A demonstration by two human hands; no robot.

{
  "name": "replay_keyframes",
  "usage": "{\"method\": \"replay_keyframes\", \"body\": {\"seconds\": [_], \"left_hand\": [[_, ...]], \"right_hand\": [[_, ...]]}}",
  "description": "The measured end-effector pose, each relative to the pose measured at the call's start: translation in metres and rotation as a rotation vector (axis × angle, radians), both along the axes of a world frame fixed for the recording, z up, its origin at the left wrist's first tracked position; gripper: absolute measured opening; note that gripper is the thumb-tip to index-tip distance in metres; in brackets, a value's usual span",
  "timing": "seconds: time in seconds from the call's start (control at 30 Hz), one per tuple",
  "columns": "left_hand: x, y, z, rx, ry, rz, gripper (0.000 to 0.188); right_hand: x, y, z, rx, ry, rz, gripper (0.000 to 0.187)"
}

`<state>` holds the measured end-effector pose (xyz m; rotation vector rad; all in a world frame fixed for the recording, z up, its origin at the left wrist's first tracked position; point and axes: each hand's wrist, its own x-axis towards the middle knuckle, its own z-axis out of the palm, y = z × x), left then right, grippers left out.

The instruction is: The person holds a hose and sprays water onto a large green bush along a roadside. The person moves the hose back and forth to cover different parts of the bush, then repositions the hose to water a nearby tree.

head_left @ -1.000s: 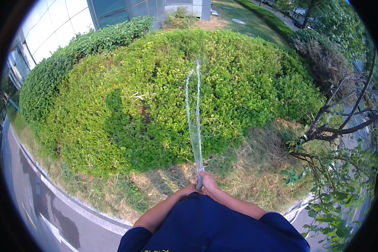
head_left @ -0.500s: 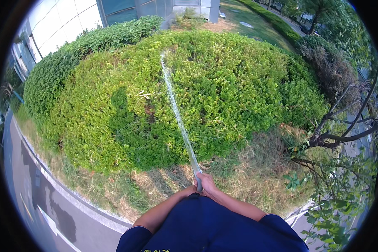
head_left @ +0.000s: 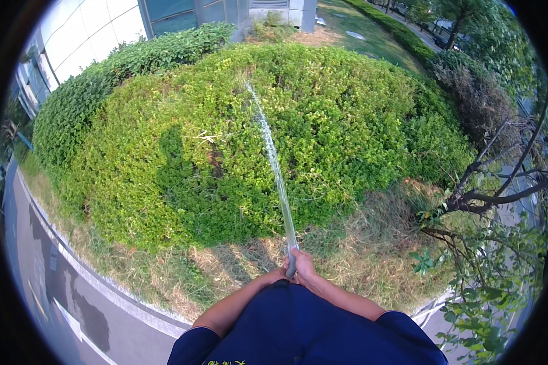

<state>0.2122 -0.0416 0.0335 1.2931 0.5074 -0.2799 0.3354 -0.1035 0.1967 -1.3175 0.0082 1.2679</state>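
A grey hose point(head_left: 291, 266) points away from my body, and a clear jet of water point(head_left: 276, 167) arcs from its mouth over the hedge. My right hand point(head_left: 304, 265) is closed around the hose near its mouth, thumb along the top. Lower down, close against my dark blue shirt, my left hand point(head_left: 279, 275) is closed at the hose; its fingers are partly hidden. The jet comes down on the far middle of a wide, low hedge point(head_left: 347, 121) with yellow-green leaves. Behind my hands, the rest of the hose is out of sight.
Dry grass point(head_left: 371, 255) borders the hedge's near side. At right stand a bare-branched shrub point(head_left: 469, 198) and a leafy branch point(head_left: 487, 304). A kerb point(head_left: 122, 298) and a paved road point(head_left: 73, 292) curve along the left. Beyond the hedge rises a building point(head_left: 97, 30).
The hose mouth has swung slightly to the right, and the water jet has shifted right with it. It now lands a little nearer. My arms have otherwise hardly moved.
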Motion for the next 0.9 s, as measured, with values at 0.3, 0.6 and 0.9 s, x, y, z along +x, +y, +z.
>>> {"method": "replay_keyframes", "body": {"seconds": [0.3, 0.6, 0.9], "left_hand": [[0.006, 0.004, 0.036, 0.061, 0.086, -0.077, 0.049], [0.015, 0.007, 0.066, 0.099, 0.127, -0.149, 0.05], [0.021, 0.006, 0.104, 0.103, 0.127, -0.171, 0.048]], "right_hand": [[0.004, -0.003, 0.005, -0.012, -0.034, -0.113, 0.029], [0.008, -0.006, -0.001, -0.02, -0.013, -0.214, 0.026], [0.008, -0.011, 0.001, -0.031, -0.043, -0.294, 0.029]]}}
